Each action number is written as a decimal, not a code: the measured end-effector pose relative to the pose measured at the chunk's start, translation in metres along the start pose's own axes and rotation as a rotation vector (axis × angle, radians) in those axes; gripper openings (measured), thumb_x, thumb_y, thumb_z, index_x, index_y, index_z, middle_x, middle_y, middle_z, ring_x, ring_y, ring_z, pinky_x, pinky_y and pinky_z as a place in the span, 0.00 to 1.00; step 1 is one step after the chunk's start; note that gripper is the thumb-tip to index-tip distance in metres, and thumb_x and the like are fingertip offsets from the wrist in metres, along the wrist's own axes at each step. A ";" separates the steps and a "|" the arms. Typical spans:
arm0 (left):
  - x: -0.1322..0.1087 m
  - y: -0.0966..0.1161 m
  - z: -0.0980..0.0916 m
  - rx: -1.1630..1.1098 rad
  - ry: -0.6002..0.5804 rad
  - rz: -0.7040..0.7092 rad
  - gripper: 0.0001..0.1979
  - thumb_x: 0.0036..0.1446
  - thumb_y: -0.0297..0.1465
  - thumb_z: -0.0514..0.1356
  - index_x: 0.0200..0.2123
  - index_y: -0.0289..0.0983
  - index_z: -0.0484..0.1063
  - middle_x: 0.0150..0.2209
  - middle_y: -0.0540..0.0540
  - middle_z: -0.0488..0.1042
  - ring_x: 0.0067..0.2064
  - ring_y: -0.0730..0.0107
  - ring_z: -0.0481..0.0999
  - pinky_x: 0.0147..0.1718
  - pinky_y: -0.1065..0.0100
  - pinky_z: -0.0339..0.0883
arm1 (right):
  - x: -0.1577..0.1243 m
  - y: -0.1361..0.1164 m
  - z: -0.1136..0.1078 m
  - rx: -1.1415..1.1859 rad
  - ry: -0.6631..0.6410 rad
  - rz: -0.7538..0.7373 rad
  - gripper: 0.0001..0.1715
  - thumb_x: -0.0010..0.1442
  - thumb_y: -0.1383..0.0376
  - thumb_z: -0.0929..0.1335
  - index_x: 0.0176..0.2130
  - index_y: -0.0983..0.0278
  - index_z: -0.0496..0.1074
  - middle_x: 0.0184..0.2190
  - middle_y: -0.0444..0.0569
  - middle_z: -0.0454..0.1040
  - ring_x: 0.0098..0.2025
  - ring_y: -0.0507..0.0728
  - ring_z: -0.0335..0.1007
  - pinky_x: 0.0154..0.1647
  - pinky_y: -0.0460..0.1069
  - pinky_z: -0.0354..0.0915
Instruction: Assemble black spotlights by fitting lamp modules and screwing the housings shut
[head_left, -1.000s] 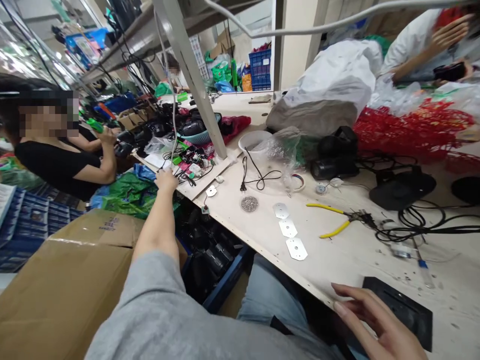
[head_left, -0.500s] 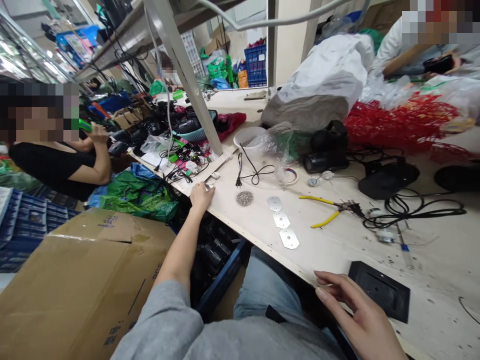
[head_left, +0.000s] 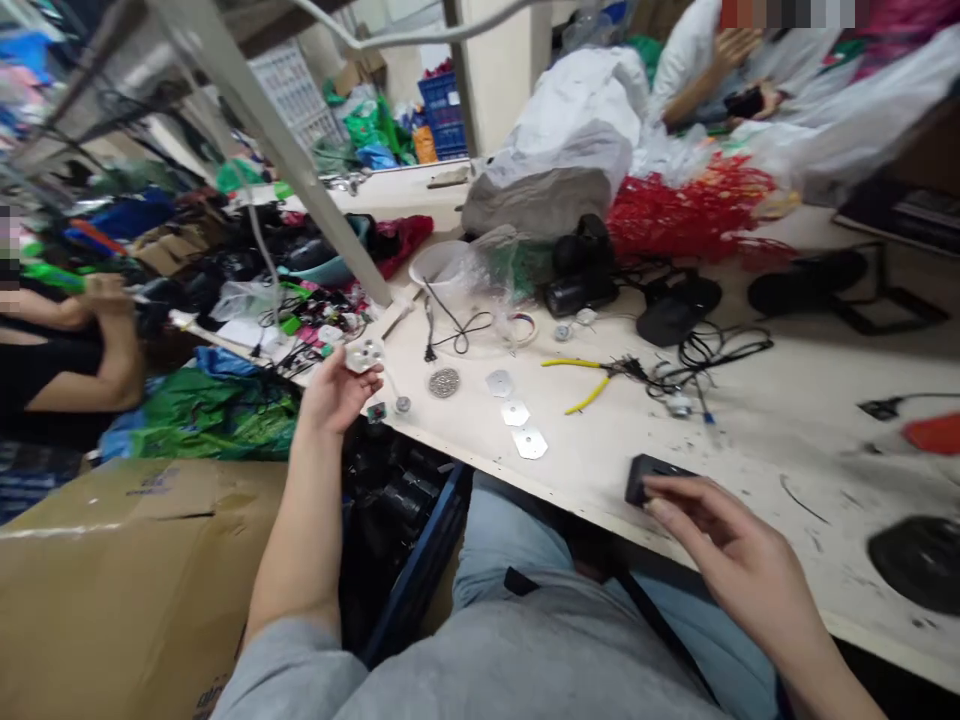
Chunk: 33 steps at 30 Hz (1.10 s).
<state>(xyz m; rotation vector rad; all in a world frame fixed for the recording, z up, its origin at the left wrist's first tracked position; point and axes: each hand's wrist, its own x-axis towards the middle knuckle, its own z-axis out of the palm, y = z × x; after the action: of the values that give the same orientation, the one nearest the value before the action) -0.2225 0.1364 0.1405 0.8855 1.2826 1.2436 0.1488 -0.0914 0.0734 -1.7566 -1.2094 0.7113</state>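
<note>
Your left hand [head_left: 334, 393] is the nearer one to the small pale perforated disc [head_left: 364, 354], which is pinched at the fingertips against the thumb, up and to the left of the row of three metal plates [head_left: 516, 413]. The disc looks round, so it shows no clear long axis. Well to the right of that row, your right hand [head_left: 724, 530] has its fingers [head_left: 675, 505] curled over a dark flat plate [head_left: 651, 478], though whether they are pinching it or only touching it can't be told.
</note>
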 end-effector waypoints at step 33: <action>-0.192 -0.164 0.193 0.556 -0.844 0.424 0.08 0.62 0.38 0.60 0.37 0.41 0.74 0.35 0.42 0.80 0.41 0.57 0.80 0.45 0.56 0.74 | 0.003 -0.010 -0.022 0.394 0.083 0.107 0.20 0.56 0.56 0.73 0.45 0.64 0.78 0.24 0.41 0.71 0.23 0.50 0.71 0.26 0.47 0.72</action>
<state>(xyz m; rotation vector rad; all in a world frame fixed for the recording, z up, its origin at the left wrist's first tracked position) 0.0188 -0.0478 0.0458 1.9084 0.7490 0.6449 0.1638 -0.0943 0.0930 -1.5109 -0.8558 0.8654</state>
